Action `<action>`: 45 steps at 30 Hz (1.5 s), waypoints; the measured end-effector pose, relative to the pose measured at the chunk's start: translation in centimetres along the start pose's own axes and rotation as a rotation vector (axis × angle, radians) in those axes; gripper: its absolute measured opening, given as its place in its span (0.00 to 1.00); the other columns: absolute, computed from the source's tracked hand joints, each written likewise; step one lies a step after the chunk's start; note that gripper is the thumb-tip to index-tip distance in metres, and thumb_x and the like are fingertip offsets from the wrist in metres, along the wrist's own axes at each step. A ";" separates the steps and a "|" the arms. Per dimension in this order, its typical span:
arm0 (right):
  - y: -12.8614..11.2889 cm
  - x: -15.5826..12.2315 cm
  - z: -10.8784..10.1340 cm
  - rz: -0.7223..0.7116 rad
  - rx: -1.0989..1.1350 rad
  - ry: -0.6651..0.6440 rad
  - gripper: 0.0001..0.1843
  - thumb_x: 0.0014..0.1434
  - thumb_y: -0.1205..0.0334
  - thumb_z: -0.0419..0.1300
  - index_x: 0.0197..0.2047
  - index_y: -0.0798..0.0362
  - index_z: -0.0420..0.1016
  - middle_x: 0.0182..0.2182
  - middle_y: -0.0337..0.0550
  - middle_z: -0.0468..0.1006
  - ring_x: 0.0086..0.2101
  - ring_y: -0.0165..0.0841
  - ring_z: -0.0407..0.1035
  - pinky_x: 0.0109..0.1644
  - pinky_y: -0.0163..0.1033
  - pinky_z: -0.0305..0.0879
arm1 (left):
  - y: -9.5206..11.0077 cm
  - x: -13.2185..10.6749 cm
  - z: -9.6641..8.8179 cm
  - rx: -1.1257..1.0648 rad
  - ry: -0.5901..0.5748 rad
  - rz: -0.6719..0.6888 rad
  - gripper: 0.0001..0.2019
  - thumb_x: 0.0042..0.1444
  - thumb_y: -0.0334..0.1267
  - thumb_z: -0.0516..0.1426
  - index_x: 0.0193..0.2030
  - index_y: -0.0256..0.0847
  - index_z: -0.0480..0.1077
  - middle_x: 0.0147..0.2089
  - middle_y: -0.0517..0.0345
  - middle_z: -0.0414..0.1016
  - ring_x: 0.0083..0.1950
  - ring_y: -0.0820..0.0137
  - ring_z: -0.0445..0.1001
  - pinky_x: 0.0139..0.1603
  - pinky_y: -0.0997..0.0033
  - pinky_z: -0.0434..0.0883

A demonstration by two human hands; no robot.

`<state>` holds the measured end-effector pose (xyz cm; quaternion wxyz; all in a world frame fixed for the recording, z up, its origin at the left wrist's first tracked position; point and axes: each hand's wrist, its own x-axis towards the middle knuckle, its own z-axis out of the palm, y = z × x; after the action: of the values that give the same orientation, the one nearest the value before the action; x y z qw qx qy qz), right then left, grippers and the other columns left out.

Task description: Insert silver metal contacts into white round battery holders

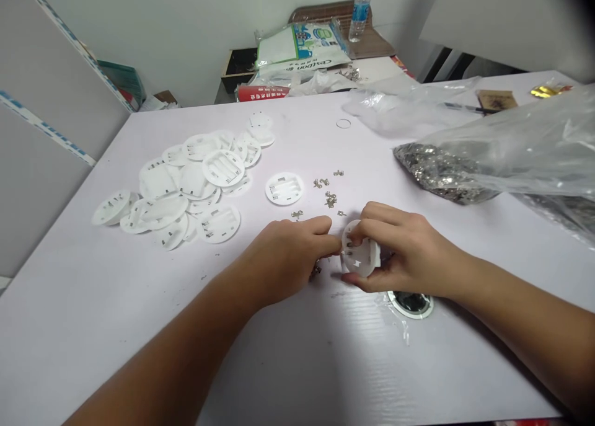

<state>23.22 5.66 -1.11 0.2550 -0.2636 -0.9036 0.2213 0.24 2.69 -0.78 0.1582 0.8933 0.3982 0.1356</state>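
Observation:
My right hand (395,246) grips a round white plastic battery cover (360,261), tilted up on edge, with small metal contacts along its left side. Against that side press the closed fingertips of my left hand (297,252); whatever they pinch is hidden. Small metal clips (316,270) show just under my left hand, though I cannot tell whether it holds them or they lie on the table. Several more metal contact clips (330,199) are scattered beyond my hands. One white cover (284,189) lies apart from a heap of similar covers (186,184) on the left.
A clear plastic bag full of metal clips (441,172) lies at the right. Below my right hand is a dark round item with a pale rim (411,303). A thin ring (343,123) lies farther back. Packages (302,44) and a water bottle (361,10) stand behind the white table (279,376).

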 end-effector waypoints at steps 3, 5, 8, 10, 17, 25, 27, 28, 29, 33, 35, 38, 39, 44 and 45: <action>-0.3 0.0 -0.3 0.083 0.069 0.122 0.20 0.49 0.55 0.71 0.37 0.52 0.67 0.30 0.39 0.70 0.27 0.27 0.62 0.28 0.33 0.58 | -0.2 0.1 -0.5 -0.166 0.123 0.021 0.13 0.58 0.25 0.54 0.45 0.42 0.73 0.34 0.62 0.65 0.27 0.79 0.58 0.25 0.76 0.59; -0.5 -0.1 -0.4 0.217 0.204 0.181 0.23 0.47 0.52 0.73 0.38 0.52 0.67 0.30 0.38 0.71 0.23 0.25 0.60 0.24 0.33 0.55 | -0.2 0.4 -0.5 -0.317 0.234 0.048 0.11 0.60 0.30 0.58 0.49 0.41 0.73 0.37 0.59 0.67 0.30 0.79 0.63 0.28 0.77 0.63; -0.6 -0.2 -0.1 0.402 0.500 0.200 0.25 0.49 0.44 0.71 0.40 0.51 0.68 0.26 0.36 0.70 0.22 0.26 0.60 0.23 0.33 0.55 | 0.0 0.7 -0.2 -0.469 0.320 0.090 0.13 0.58 0.33 0.62 0.50 0.40 0.74 0.40 0.56 0.69 0.32 0.78 0.65 0.29 0.78 0.66; -0.8 -0.2 0.2 0.451 0.675 0.187 0.26 0.52 0.38 0.66 0.42 0.51 0.69 0.26 0.38 0.72 0.23 0.28 0.63 0.25 0.34 0.58 | 0.1 0.8 0.0 -0.512 0.364 0.088 0.12 0.57 0.32 0.62 0.49 0.40 0.75 0.40 0.55 0.69 0.31 0.78 0.65 0.28 0.78 0.66; -1.2 0.1 0.8 0.394 1.005 0.137 0.26 0.65 0.38 0.51 0.45 0.54 0.69 0.33 0.45 0.77 0.34 0.31 0.71 0.40 0.38 0.67 | 0.3 0.9 0.4 -0.669 0.468 0.064 0.09 0.53 0.30 0.65 0.42 0.40 0.77 0.36 0.56 0.72 0.29 0.78 0.66 0.27 0.76 0.65; -1.1 -0.1 0.4 0.447 0.842 0.145 0.25 0.65 0.40 0.53 0.36 0.56 0.72 0.18 0.37 0.72 0.19 0.24 0.63 0.22 0.30 0.55 | 0.5 0.7 0.5 -0.852 0.417 -0.033 0.08 0.54 0.31 0.65 0.42 0.41 0.76 0.35 0.59 0.70 0.25 0.82 0.62 0.25 0.76 0.62; -1.3 -0.1 0.3 0.481 0.767 0.143 0.26 0.66 0.40 0.52 0.32 0.56 0.72 0.15 0.35 0.68 0.17 0.23 0.59 0.20 0.29 0.52 | 0.7 0.7 0.4 -0.845 0.433 -0.017 0.08 0.53 0.31 0.65 0.41 0.40 0.76 0.34 0.59 0.70 0.24 0.82 0.63 0.24 0.76 0.62; -1.4 -0.1 0.3 0.488 0.738 0.140 0.27 0.66 0.40 0.52 0.29 0.56 0.71 0.14 0.35 0.67 0.16 0.23 0.58 0.20 0.29 0.51 | 0.8 0.7 0.4 -0.839 0.442 -0.004 0.07 0.53 0.30 0.65 0.40 0.39 0.76 0.33 0.59 0.70 0.24 0.81 0.64 0.25 0.76 0.63; -1.4 -0.1 0.3 0.485 0.708 0.140 0.29 0.66 0.40 0.52 0.26 0.56 0.70 0.14 0.35 0.66 0.17 0.22 0.57 0.20 0.30 0.51 | 0.8 0.7 0.4 -0.836 0.445 0.006 0.06 0.52 0.30 0.65 0.38 0.39 0.76 0.32 0.59 0.70 0.25 0.81 0.64 0.25 0.76 0.64; -1.2 0.0 0.6 0.466 0.601 0.198 0.33 0.62 0.37 0.54 0.18 0.56 0.61 0.14 0.34 0.58 0.18 0.22 0.52 0.20 0.32 0.45 | 0.9 0.5 0.4 -0.888 0.403 -0.047 0.05 0.51 0.29 0.66 0.33 0.37 0.74 0.27 0.62 0.67 0.25 0.80 0.64 0.25 0.76 0.63; -1.0 -0.1 0.7 0.461 0.588 0.215 0.33 0.61 0.36 0.56 0.18 0.55 0.58 0.15 0.33 0.54 0.19 0.22 0.49 0.21 0.33 0.42 | 0.8 0.3 0.5 -0.947 0.355 -0.098 0.05 0.52 0.30 0.66 0.32 0.37 0.73 0.25 0.62 0.66 0.24 0.79 0.64 0.25 0.77 0.63; -0.9 -0.2 0.8 0.450 0.588 0.206 0.32 0.59 0.37 0.59 0.18 0.55 0.58 0.17 0.33 0.50 0.20 0.23 0.47 0.22 0.34 0.41 | 0.6 0.2 0.7 -1.057 0.269 -0.160 0.07 0.52 0.34 0.66 0.30 0.37 0.71 0.24 0.62 0.66 0.23 0.78 0.64 0.23 0.76 0.63; -1.0 -0.3 0.8 0.446 0.583 0.204 0.32 0.58 0.38 0.59 0.18 0.55 0.58 0.17 0.33 0.50 0.20 0.23 0.47 0.22 0.34 0.41 | 0.6 0.1 0.8 -1.082 0.252 -0.180 0.08 0.52 0.35 0.66 0.30 0.37 0.70 0.23 0.63 0.66 0.23 0.78 0.64 0.22 0.76 0.63; -1.3 -0.3 0.8 0.410 0.466 0.239 0.33 0.58 0.40 0.61 0.17 0.54 0.54 0.17 0.33 0.49 0.20 0.23 0.45 0.22 0.34 0.40 | 0.6 0.2 1.0 -1.041 0.294 -0.224 0.13 0.50 0.38 0.67 0.28 0.37 0.66 0.22 0.63 0.65 0.22 0.78 0.64 0.22 0.76 0.63; -1.3 -0.3 0.8 0.395 0.416 0.255 0.33 0.58 0.40 0.60 0.16 0.54 0.53 0.16 0.33 0.48 0.20 0.23 0.45 0.22 0.35 0.40 | 0.7 0.2 1.0 -1.020 0.312 -0.215 0.13 0.51 0.38 0.67 0.28 0.37 0.66 0.22 0.63 0.65 0.22 0.78 0.63 0.22 0.76 0.63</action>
<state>22.50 4.22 -1.13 0.3667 -0.4017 -0.7312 0.4117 1.19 2.25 -1.41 0.5238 0.6266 0.3899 0.4255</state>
